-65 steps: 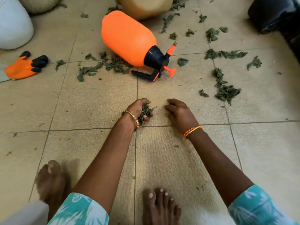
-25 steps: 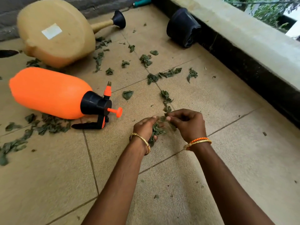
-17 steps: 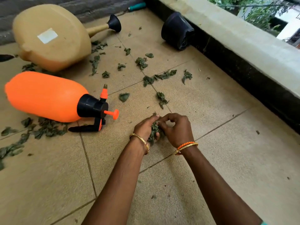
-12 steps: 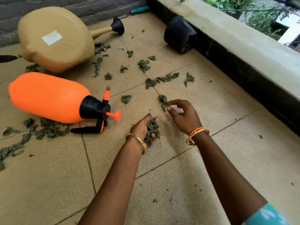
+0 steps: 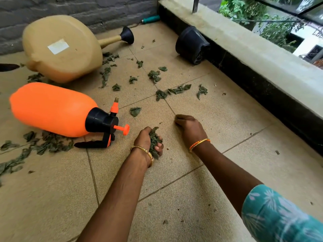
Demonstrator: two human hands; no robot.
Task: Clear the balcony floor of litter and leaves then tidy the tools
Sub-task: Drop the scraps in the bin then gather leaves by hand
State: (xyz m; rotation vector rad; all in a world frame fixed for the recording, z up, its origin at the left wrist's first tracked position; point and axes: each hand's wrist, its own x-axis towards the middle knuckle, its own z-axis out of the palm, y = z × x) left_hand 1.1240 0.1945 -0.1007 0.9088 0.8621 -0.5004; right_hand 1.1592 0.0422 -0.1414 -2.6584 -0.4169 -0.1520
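Note:
Dry green leaves litter the tan floor tiles: a strip [image 5: 173, 91] ahead of my hands, a single leaf [image 5: 135, 111] near the sprayer nozzle, and a pile [image 5: 49, 144] under the orange sprayer. My left hand [image 5: 146, 139] grips a bunch of gathered leaves [image 5: 154, 140] just above the floor. My right hand [image 5: 190, 130] is on the floor a little to the right. Its fingers curl down at the tile seam over a small leaf clump, which they hide.
An orange pressure sprayer [image 5: 52, 109] lies on its side to the left. Behind it lies a tan watering can [image 5: 61, 48]. A tipped black pot [image 5: 192, 44] rests against the low concrete parapet [image 5: 262, 58] on the right. A teal-handled tool [image 5: 150, 19] lies by the back wall.
My right hand dropped onto the small leaf clump ahead and closed over it. My left hand kept hold of its bunch and barely moved.

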